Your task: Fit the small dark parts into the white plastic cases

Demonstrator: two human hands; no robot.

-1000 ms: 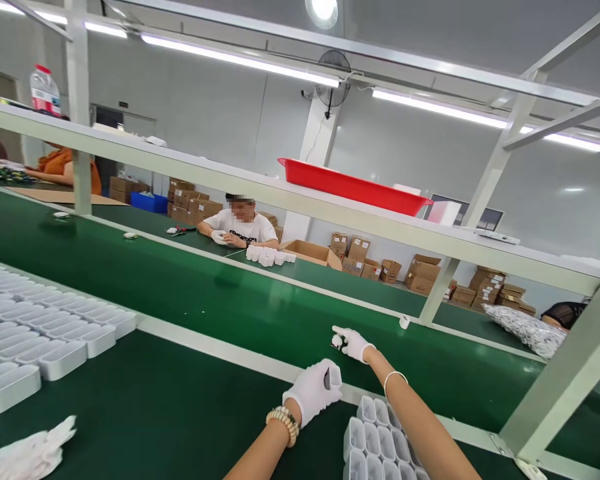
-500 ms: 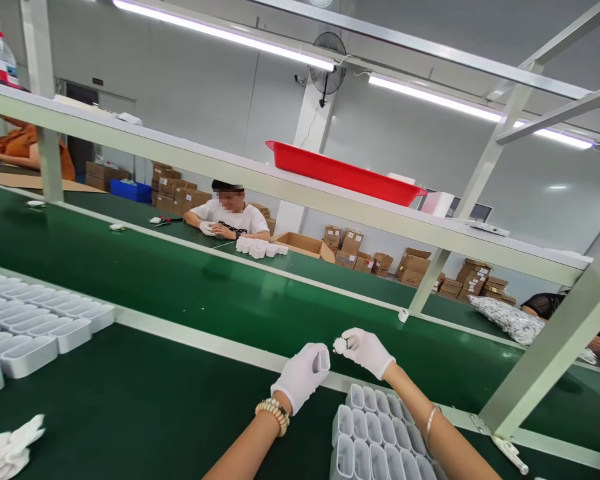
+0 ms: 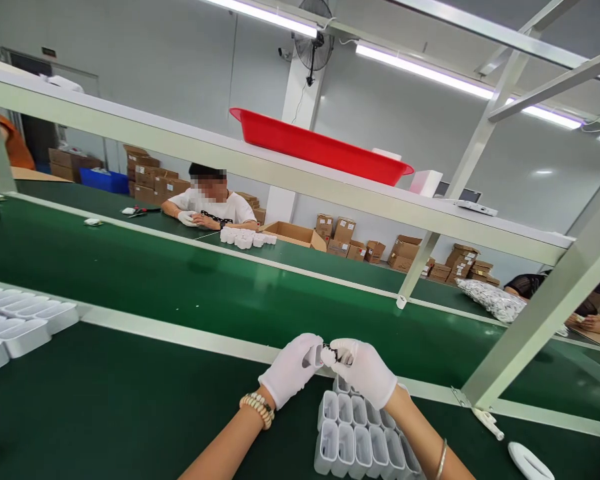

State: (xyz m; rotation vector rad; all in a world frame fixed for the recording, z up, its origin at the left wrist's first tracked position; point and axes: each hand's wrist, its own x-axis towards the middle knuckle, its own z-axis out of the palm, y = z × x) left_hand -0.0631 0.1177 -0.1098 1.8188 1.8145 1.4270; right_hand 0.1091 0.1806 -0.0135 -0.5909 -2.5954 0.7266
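Green bench (image 3: 130,400), pale walls, red tray (image 3: 320,148) on the overhead shelf (image 3: 180,143), cartons (image 3: 337,247) stacked far side. Left hand (image 3: 290,373), gloved, is curled round 1 white cup (image 3: 318,353), mouth angled right. Right hand (image 3: 367,373), gloved, narrow pinch on 1 small white-and-dark part (image 3: 329,357), right at the cup mouth; contact can't be told. Step in hand: likely bringing the 2 pieces together. Such close handling probably calls for a steady cup and light fingertips. Rows of cups (image 3: 363,450) stand near right, below the hands; larger tubs (image 3: 30,337) at left. Co-worker (image 3: 230,207) sits far side.
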